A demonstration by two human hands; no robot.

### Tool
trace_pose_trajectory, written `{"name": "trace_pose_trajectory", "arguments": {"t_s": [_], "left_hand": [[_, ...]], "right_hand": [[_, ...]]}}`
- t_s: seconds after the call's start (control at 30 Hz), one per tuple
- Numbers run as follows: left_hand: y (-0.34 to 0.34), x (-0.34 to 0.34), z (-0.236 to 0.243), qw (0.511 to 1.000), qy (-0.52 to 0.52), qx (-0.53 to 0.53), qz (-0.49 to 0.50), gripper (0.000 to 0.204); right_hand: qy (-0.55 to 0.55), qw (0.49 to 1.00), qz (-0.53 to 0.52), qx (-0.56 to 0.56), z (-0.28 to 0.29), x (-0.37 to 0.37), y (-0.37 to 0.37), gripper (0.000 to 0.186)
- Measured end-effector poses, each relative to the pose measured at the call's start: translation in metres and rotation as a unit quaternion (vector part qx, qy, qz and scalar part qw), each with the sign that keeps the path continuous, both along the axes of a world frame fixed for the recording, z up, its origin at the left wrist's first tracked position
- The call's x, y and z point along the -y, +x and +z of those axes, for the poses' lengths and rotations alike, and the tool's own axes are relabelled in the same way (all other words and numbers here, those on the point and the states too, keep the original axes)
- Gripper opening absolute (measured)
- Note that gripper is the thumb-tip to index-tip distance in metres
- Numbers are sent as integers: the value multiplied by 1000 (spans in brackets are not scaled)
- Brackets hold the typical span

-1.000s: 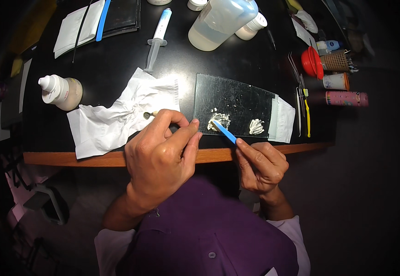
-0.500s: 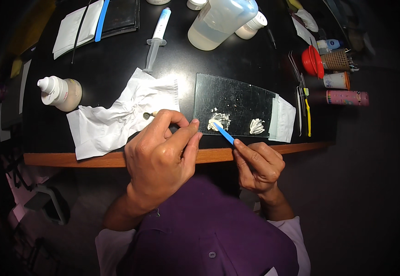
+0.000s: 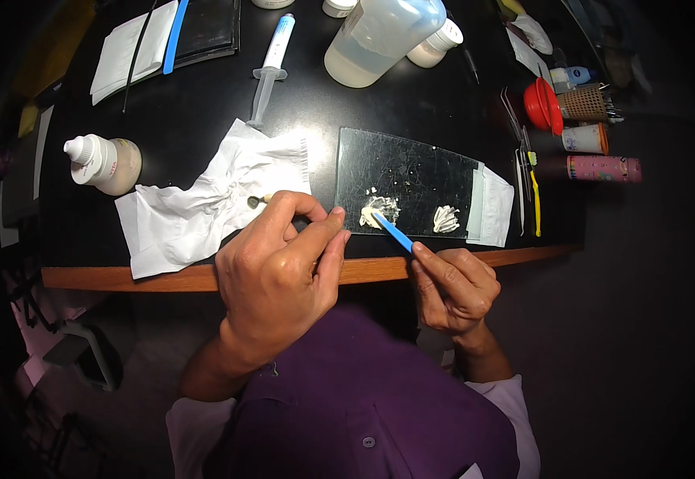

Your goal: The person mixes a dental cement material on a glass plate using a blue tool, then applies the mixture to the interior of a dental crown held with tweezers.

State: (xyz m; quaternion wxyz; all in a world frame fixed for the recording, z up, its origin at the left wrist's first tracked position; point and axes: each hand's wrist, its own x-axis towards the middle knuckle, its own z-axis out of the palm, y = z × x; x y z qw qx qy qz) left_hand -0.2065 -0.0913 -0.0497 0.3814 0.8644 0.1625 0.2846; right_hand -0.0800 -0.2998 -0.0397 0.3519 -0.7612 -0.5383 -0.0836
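1. The right hand (image 3: pixel 457 289) grips the blue spatula (image 3: pixel 394 233) between thumb and fingers, close to the table's wooden edge (image 3: pixel 379 270); the spatula slants up and to the left, its tip in the cream paste (image 3: pixel 370 217).
2. That paste lies on the glass slab (image 3: pixel 403 160), near its lower left corner; thin smears spread around it, with small crumbs just above; a second paste patch (image 3: pixel 445 219), ridged, sits near the slab's right end, apart from the first.
3. The left hand (image 3: pixel 279 267) is bent, its thumb and forefinger tips close together at the slab's left edge; whether they grip the slab or only rest there, I cannot tell.
4. Beside the left hand, on the crumpled tissue (image 3: pixel 196 207), is a small tool (image 3: pixel 255 202) with a dark round end; the hand hides the rest of it.
5. The slab's right end overlaps a white pad (image 3: pixel 495 207); to the right of that lie a yellow brush (image 3: pixel 535 195) and metal tweezers (image 3: pixel 513 118).
6. Left of the tissue stands a dropper bottle (image 3: pixel 108 165); above the tissue lies a syringe (image 3: pixel 271 72); above the slab is a large bottle (image 3: pixel 375 44), with a white-capped jar (image 3: pixel 437 45) just beside it.
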Motion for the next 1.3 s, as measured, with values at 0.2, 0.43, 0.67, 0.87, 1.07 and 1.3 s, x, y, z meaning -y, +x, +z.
{"name": "trace_pose_trajectory", "arguments": {"t_s": [0.2, 0.43, 0.67, 0.87, 1.07, 1.3], "left_hand": [[0, 0, 1, 1000, -1, 0, -1, 25], [-1, 0, 0, 1000, -4, 0, 1, 26], [0, 0, 3, 1000, 8, -9, 1, 18], [-1, 0, 0, 1000, -1, 1, 0, 24], [0, 0, 1, 1000, -2, 1, -5, 25], [0, 0, 1, 1000, -2, 1, -2, 25]], "right_hand": [[-1, 1000, -10, 15, -1, -2, 1, 35], [8, 1000, -5, 14, 1, -1, 3, 34], [9, 1000, 2, 8, -1, -1, 2, 34], [24, 1000, 6, 18, -3, 0, 3, 35], [10, 999, 4, 35, -6, 2, 2, 36], [10, 1000, -5, 11, 0, 0, 5, 34]]}}
